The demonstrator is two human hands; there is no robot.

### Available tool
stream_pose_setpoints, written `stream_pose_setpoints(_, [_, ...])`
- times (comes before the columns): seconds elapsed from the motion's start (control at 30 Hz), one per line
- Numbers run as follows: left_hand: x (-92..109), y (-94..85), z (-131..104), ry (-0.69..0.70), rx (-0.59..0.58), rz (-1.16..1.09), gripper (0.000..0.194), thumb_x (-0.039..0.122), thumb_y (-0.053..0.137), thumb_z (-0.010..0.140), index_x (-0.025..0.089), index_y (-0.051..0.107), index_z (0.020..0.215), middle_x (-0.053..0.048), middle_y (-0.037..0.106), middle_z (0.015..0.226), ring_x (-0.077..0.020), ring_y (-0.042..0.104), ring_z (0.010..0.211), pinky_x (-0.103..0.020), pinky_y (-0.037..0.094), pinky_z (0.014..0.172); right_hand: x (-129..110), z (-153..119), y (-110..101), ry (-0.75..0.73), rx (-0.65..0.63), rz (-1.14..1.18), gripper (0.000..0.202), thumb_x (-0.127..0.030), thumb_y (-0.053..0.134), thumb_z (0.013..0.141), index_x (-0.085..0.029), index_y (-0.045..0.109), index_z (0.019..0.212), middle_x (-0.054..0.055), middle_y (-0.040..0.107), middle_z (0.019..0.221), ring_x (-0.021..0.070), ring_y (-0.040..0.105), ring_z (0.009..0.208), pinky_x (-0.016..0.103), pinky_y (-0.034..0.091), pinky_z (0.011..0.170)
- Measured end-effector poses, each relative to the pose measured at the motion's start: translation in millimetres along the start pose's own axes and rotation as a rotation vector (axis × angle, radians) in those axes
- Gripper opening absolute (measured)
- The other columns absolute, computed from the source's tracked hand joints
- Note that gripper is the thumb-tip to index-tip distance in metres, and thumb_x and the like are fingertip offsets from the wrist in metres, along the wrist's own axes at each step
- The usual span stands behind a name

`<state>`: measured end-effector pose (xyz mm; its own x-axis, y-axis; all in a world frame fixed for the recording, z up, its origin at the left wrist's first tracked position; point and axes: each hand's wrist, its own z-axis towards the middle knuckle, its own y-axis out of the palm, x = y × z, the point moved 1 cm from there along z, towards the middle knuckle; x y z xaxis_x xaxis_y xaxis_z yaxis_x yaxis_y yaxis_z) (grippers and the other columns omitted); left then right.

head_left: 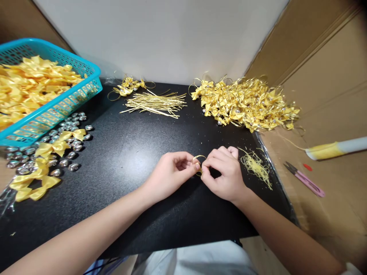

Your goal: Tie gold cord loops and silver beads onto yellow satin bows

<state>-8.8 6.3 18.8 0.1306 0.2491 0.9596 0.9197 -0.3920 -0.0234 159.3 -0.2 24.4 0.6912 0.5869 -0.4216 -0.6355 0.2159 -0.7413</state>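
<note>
Gold cord, one gold loop [204, 156], is standing as the single held item, thin, glossy and roundish; its lower part is partly hiding behind fingertips, so any small piece there is remaining too obscured to identify. It is sitting between the two hands, above the black tabletop [120, 214], toward the front edge. Left hand [169, 173], one: thumb and index finger are closing narrowly on the loop's left side, the other fingers curling. Right hand [225, 173], one: thumb and index fingertips are pinching together at the loop's right side, the remaining fingers bending loosely. Blue basket [96, 78], one, is holding yellow bows [37, 84], too many to count. Beside it, at least four loose satin bows [53, 148] are lying among silver beads [73, 167], more than twenty, overlapping. Gold cord lengths [156, 103], one bundle, dozens, are lying near the back. Bow-and-loop pieces are forming two groups: one small cluster [127, 87], several, and one large heap [243, 103], uncountable, showing silver beads. Cord clippings [256, 166], one tangle, are resting right of the right hand. Pink-handled snips [308, 182], one pair, are lying off the tabletop's right side, near one red piece [307, 167] and one pale tube [338, 148] bearing yellow.
</note>
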Motion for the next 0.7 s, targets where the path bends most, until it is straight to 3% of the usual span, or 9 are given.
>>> stream_pose_setpoints(0.2, [4.3,2.0,0.3,-0.055,-0.015,-0.018,0.025,0.033,0.074,0.069,0.011,0.065,0.077,0.000,0.061,0.066,-0.0070,0.051,0.060,-0.018,0.041,0.058,1.2,-1.3,-0.5,-0.024,-0.033,0.013,0.019,-0.017,0.057,0.077,-0.017,0.057,0.058,-0.003,0.056,0.061,0.0111,0.046,0.062,0.036,0.026,0.075])
stream_pose_setpoints(0.4, [4.0,0.7,-2.0,0.035,0.061,0.156,0.011,0.024,0.070,0.072,0.013,0.068,0.073,0.004,0.055,0.060,-0.0044,0.042,0.056,-0.015,0.034,0.052,1.3,-1.2,-0.1,-0.056,-0.055,0.015,0.020,-0.015,0.056,0.079,-0.017,0.056,0.058,-0.003,0.057,0.061,0.0108,0.047,0.063,0.035,0.026,0.075])
stream_pose_setpoints(0.7, [4.2,0.0,-2.8,0.082,0.118,0.283,0.008,0.023,0.068,0.072,0.015,0.068,0.073,0.007,0.045,0.053,-0.0038,0.031,0.051,-0.016,0.024,0.047,0.8,-0.8,-1.6,-0.019,-0.005,0.069,0.022,-0.014,0.056,0.079,-0.017,0.057,0.058,-0.003,0.056,0.060,0.0100,0.047,0.060,0.034,0.028,0.073])
